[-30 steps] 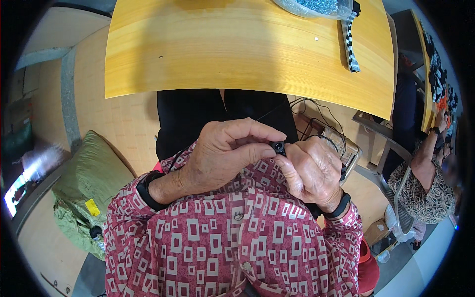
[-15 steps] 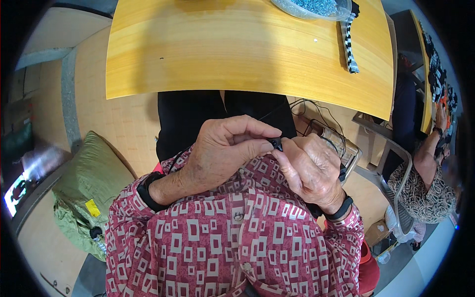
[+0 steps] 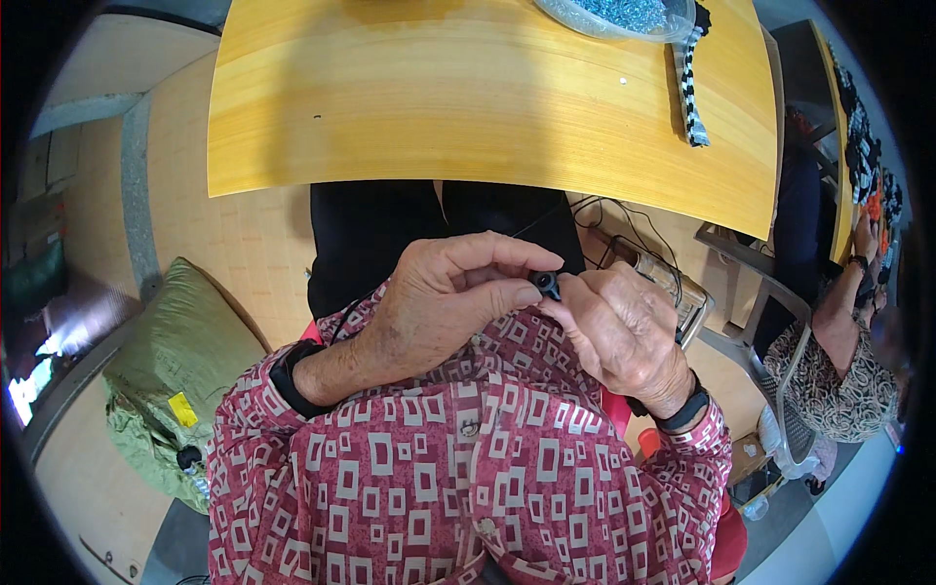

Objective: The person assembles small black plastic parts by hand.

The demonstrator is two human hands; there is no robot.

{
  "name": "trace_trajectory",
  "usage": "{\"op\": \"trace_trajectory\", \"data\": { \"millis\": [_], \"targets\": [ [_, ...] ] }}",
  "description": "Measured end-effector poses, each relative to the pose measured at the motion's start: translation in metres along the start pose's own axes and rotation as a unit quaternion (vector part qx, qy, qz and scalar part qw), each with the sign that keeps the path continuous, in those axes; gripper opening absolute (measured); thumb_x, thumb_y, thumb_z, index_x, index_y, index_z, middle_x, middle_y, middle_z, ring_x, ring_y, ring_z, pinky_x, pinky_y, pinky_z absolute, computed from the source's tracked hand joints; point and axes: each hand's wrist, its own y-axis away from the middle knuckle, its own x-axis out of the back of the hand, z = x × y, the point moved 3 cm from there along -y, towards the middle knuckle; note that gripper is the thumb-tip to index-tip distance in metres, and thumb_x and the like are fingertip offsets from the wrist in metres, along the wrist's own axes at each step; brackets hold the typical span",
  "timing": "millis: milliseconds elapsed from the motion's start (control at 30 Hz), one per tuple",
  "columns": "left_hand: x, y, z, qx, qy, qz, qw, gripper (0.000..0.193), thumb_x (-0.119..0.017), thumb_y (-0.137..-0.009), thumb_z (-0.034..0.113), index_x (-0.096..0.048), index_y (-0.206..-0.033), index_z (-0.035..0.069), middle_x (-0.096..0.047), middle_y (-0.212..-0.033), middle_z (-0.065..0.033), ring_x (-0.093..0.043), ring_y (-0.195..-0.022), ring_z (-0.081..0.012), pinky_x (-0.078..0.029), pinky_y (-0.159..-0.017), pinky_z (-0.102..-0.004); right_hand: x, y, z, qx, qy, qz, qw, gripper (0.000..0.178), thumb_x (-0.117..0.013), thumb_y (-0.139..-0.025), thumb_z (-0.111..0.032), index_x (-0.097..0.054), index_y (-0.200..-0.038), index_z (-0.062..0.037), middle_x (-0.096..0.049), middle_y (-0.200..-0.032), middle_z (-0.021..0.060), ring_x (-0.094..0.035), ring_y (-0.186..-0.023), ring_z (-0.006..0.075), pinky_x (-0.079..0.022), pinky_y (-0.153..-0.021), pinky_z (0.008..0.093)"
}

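Note:
Above my lap, both hands meet around a small black piece [image 3: 546, 283] with a dark round ring or opening facing up. My left hand [image 3: 434, 297] pinches it between thumb and forefinger. On its other side, my right hand [image 3: 624, 327] has its curled fingertips closed against the edge of the piece. The fingers cover much of it, so I cannot tell its exact kind.
Ahead lies a yellow wooden table [image 3: 419, 117]. A clear plastic bowl [image 3: 673, 29] of light-blue bits and a black-and-white strip [image 3: 691, 93] are on it. Cables [image 3: 643, 229] hang under its right side. A green sack [image 3: 175, 351] stands left; a co-worker [image 3: 834, 380] sits right.
The black piece has turned so its round opening now shows. My right forearm and wrist have shifted slightly outward to the right, while my left hand has barely moved.

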Motion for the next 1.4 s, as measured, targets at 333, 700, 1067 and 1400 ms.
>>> {"op": "trace_trajectory", "data": {
  "millis": [333,700,1067,1400],
  "targets": [
    [-0.003,0.000,-0.002,-0.039,-0.035,-0.009,0.999,0.026,-0.066,-0.086,-0.005,-0.066,-0.112,-0.001,-0.068,-0.103,-0.0077,-0.064,-0.094,-0.0098,-0.054,-0.084,-0.0214,0.001,0.005,-0.001,-0.081,-0.069,0.013,0.994,0.023,-0.079,-0.073,-0.006,-0.063,-0.087,0.0038,-0.057,-0.074,0.0097,-0.059,-0.062,0.0223,-0.048,-0.052,0.0320],
    [-0.002,0.004,0.001,-0.078,-0.113,-0.022,0.990,0.026,-0.067,-0.086,-0.004,-0.068,-0.111,0.001,-0.069,-0.100,-0.0068,-0.064,-0.091,-0.0089,-0.052,-0.079,-0.0202,-0.003,0.010,0.000,-0.076,-0.112,0.016,0.991,0.028,-0.082,-0.070,-0.011,-0.064,-0.087,0.0008,-0.059,-0.075,0.0084,-0.058,-0.060,0.0209,-0.046,-0.049,0.0315],
    [0.000,0.004,0.021,-0.027,-0.189,-0.094,0.977,0.018,-0.069,-0.084,0.000,-0.068,-0.102,0.003,-0.067,-0.082,-0.0025,-0.064,-0.076,-0.0054,-0.051,-0.068,-0.0192,0.003,-0.001,0.001,-0.002,-0.103,-0.042,0.994,0.034,-0.084,-0.064,-0.018,-0.065,-0.086,0.0007,-0.059,-0.077,0.0072,-0.060,-0.062,0.0190,-0.048,-0.050,0.0295],
    [-0.008,0.002,0.031,-0.064,-0.336,-0.098,0.934,0.026,-0.061,-0.083,-0.001,-0.055,-0.108,0.001,-0.069,-0.081,-0.0122,-0.071,-0.074,-0.0188,-0.054,-0.068,-0.0265,0.004,-0.003,0.001,0.006,-0.052,-0.027,0.998,0.037,-0.084,-0.063,-0.020,-0.065,-0.089,-0.0007,-0.059,-0.078,0.0060,-0.060,-0.064,0.0184,-0.050,-0.052,0.0290]
  ]
}}
